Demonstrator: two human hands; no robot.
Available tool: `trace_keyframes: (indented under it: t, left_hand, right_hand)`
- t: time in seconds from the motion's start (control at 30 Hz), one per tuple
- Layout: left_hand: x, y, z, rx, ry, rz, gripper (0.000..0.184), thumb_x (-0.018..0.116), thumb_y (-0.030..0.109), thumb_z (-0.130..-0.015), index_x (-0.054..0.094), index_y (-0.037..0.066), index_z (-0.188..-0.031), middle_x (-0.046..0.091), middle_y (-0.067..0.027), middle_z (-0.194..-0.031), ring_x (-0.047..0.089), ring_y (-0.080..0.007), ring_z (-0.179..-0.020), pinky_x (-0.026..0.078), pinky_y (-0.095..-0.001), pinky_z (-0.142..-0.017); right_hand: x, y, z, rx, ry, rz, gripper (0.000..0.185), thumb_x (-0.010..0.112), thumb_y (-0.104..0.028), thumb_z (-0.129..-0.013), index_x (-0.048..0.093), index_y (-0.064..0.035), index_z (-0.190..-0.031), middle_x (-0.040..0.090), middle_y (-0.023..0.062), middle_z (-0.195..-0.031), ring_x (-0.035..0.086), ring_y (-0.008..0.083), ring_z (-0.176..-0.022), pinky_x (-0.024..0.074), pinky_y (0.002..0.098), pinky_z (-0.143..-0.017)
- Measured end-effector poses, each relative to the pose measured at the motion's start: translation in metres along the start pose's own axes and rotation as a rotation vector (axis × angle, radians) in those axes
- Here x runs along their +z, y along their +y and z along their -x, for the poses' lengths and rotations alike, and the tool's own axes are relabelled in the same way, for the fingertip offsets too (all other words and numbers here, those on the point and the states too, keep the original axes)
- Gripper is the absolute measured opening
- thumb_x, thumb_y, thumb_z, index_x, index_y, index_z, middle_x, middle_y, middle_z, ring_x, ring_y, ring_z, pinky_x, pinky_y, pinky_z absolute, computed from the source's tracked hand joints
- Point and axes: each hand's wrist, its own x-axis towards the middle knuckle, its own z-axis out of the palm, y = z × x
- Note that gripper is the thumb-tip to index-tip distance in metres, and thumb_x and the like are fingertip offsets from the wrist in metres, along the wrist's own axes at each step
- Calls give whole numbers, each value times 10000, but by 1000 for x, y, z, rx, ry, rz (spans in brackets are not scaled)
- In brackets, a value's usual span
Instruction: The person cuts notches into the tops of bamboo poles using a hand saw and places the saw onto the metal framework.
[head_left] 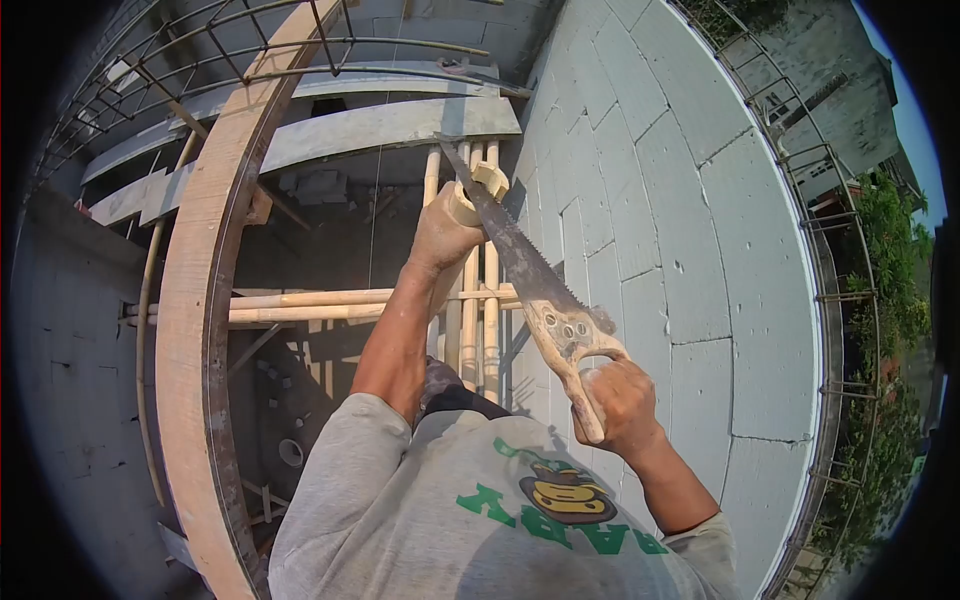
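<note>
In my right hand (618,405) is the wooden handle of a handsaw (520,255), its fingers closed through the grip. The worn, dark blade slants up and to the left, toothed edge to the right. My left hand (445,232) is closed around a pale yellow tube (489,180), near the blade's far end. The blade crosses the tube, with pale parts showing on both sides of it. Whether the tube is plastic or bamboo, I cannot tell. How deep the teeth sit in it is hidden.
A grey block wall (640,210) rises close on the right, with a rebar cage (835,300) beyond its edge. A long timber beam (200,290) runs along the left. Bamboo poles (490,330) stand and cross below my hands. Boards (390,132) span ahead, under more rebar (290,45).
</note>
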Motion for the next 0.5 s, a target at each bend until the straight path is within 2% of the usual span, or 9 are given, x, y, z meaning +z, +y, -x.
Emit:
trace_keyframes:
  t: [0.03,0.1,0.23,0.27,0.33,0.37,0.43,0.47,0.5]
  left_hand:
    - [0,4,2,-35,-19,6,540,865,190,-708,640,42,-1176,704,-38,-1018,644,-122,-928,523,-312,-871]
    - [0,-13,3,77,-72,-48,520,855,189,-723,637,38,-1170,702,-40,-1011,638,-116,-910,525,-308,-854]
    - [-2,-4,6,70,9,-81,501,838,176,-737,635,33,-1172,703,-50,-1007,635,-115,-901,528,-310,-836]
    - [-1,-2,2,42,48,-37,581,874,280,-669,646,48,-1150,737,-137,-1025,715,-255,-944,542,-374,-852]
    - [0,-8,0,22,-12,-3,585,882,257,-646,639,65,-1142,725,-128,-972,705,-242,-901,542,-370,-847]
    - [1,-9,-5,101,7,5,582,882,249,-642,636,67,-1138,721,-122,-955,701,-237,-884,543,-367,-845]
    - [0,-1,-4,52,24,-29,524,859,183,-692,640,50,-1149,715,-71,-1003,670,-165,-901,535,-332,-848]
    - [2,-1,4,16,14,-50,496,848,150,-716,642,41,-1154,711,-45,-1026,654,-129,-909,531,-315,-849]
    - [5,-5,8,37,6,-41,518,852,191,-706,645,51,-1160,716,-75,-1033,671,-167,-923,534,-332,-853]
  right_hand:
    - [11,13,-26,-11,-61,34,184,714,-161,-734,559,-64,-723,546,96,-647,612,295,-631,514,437,-678]
    - [46,21,-92,-54,71,-53,154,708,-104,-689,564,-55,-706,543,123,-637,582,338,-598,515,442,-649]
    - [40,1,-83,4,81,-25,177,715,-79,-709,540,-53,-705,530,124,-632,572,347,-595,526,444,-668]
    - [26,-1,-45,55,17,9,183,713,-61,-715,531,-54,-696,528,122,-628,571,340,-590,532,448,-680]
    - [3,-10,18,51,-3,58,180,718,-159,-727,563,-70,-711,528,93,-641,587,291,-607,508,430,-669]
    - [0,-1,15,9,39,48,185,718,-160,-726,557,-73,-699,519,91,-633,584,286,-602,507,431,-662]
    - [2,-2,15,-34,118,0,197,717,-163,-724,546,-79,-675,502,86,-617,579,276,-590,503,434,-649]
    - [7,6,-5,9,-32,37,183,700,-168,-740,549,-70,-706,529,101,-633,602,303,-618,508,442,-659]
    - [25,16,-39,-26,7,20,176,696,-163,-746,552,-63,-728,541,108,-640,609,319,-630,510,444,-666]
